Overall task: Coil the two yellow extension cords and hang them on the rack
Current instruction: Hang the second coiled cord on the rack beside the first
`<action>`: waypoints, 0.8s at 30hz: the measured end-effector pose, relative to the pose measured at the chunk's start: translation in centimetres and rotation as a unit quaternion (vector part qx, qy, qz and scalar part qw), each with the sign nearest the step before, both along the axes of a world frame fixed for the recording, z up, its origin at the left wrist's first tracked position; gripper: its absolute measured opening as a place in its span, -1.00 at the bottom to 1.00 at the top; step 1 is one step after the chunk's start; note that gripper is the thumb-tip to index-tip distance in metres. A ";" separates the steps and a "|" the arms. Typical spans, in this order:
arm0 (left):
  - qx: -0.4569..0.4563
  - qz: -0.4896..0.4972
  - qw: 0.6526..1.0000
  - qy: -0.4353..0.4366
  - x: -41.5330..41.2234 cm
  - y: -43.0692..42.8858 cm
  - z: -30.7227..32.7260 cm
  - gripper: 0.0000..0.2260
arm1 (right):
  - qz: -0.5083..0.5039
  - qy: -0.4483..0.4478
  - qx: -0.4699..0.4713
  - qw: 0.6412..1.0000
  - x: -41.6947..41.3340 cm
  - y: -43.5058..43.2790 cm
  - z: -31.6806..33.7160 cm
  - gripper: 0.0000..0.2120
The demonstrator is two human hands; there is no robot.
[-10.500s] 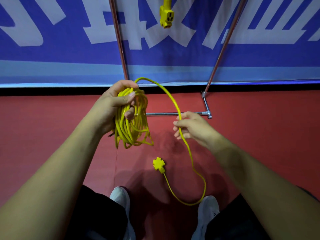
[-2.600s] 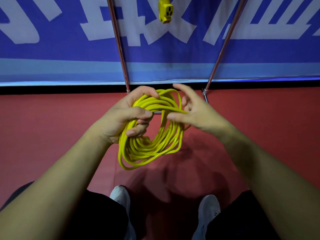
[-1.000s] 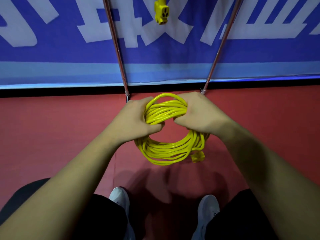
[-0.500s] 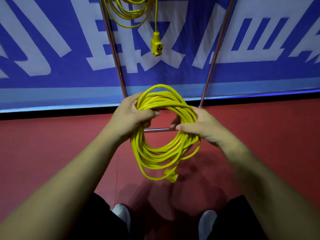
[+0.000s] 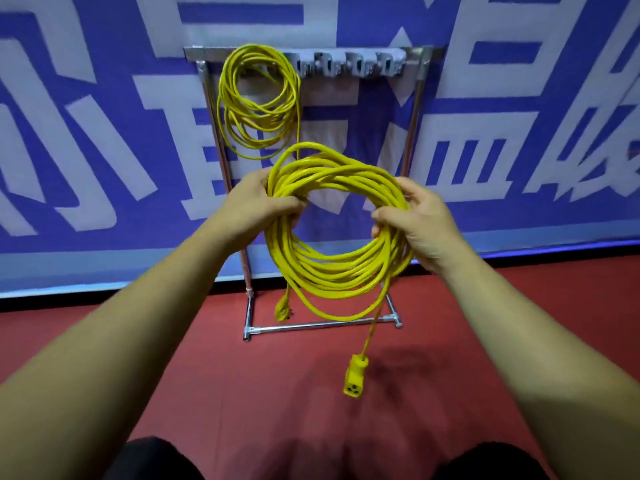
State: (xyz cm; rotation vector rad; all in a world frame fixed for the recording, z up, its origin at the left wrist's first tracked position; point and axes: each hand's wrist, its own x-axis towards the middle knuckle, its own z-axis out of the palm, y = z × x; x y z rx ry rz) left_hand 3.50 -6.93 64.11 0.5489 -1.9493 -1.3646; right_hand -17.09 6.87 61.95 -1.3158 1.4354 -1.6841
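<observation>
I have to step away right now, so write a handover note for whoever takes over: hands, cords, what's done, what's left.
Hands: the left hand grips the left side of the coiled cord, and the right hand grips its right side, in front of the rack.
Its socket end dangles below.
Done: the other cord hangs at the left of the rack's top; this one is coiled.
Left: hang it on one of the free hooks.

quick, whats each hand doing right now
Left hand: gripping the coiled cord on its left side.
Right hand: gripping the same coil's right side.
</observation>
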 end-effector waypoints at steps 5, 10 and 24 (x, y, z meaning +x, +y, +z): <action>-0.042 -0.061 0.997 0.006 -2.3 -1.1 3.6 -0.52 | -0.049 0.060 -0.047 0.996 -3.5 -0.7 5.6 -0.60; -0.092 -0.061 0.992 0.066 -5.5 -2.0 5.6 -0.27 | -0.039 0.154 -0.062 0.985 -6.4 -1.7 9.0 -0.34; -0.279 0.033 0.958 -0.053 -14.6 -10.5 9.4 -0.64 | -0.084 0.268 -0.056 0.958 -14.4 -11.1 12.1 -0.47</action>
